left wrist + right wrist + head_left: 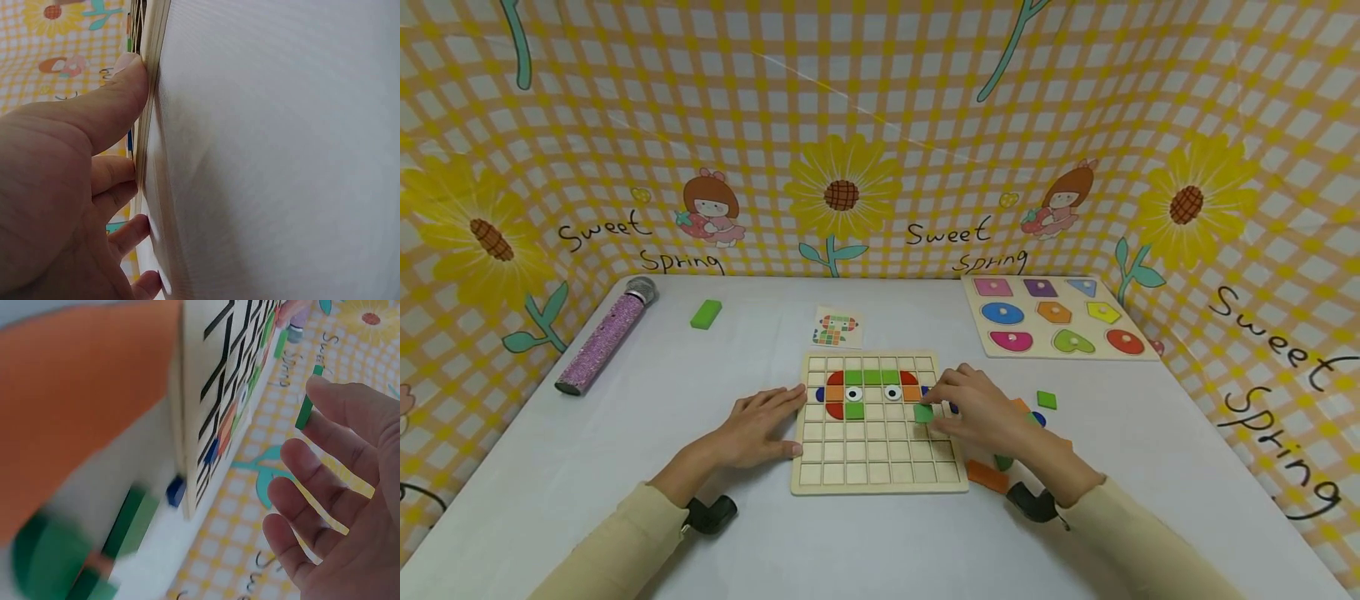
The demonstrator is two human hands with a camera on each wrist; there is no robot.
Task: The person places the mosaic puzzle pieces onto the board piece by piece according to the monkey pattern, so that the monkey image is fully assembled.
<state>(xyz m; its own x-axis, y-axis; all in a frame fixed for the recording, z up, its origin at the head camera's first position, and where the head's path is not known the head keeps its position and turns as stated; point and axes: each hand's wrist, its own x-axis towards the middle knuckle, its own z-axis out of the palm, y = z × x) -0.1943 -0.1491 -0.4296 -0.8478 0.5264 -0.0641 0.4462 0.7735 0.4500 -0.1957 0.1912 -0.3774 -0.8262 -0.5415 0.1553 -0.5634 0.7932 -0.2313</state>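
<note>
The right hand [973, 408] is pinching a small, flat, bright-green square tile [306, 406] between thumb and forefinger, its other fingers curving loosely clear of it, and is holding it above the right part of a pale wooden square board [850, 454] divided into a grid. The left hand [760, 429] is resting its spread fingers and thumb along the board's near-left edge. The tile is looking light, stiff and smooth, probably hard to break but easy to let slip; opposite edges are offering the best hold, keeping the underside free. The board is seeming rigid and fairly light, so a hand at its rim is likely enough to steady it. Under and beside the right forearm, loose pieces are lying on the white-covered table [760, 550], among them an orange block [988, 477] and another green square piece [1047, 401]. Beyond both hands, a checked yellow cloth with sunflowers [925, 108] is showing the words "Sweet Spring" repeatedly; no brand is showing legibly on the tile or board.
</note>
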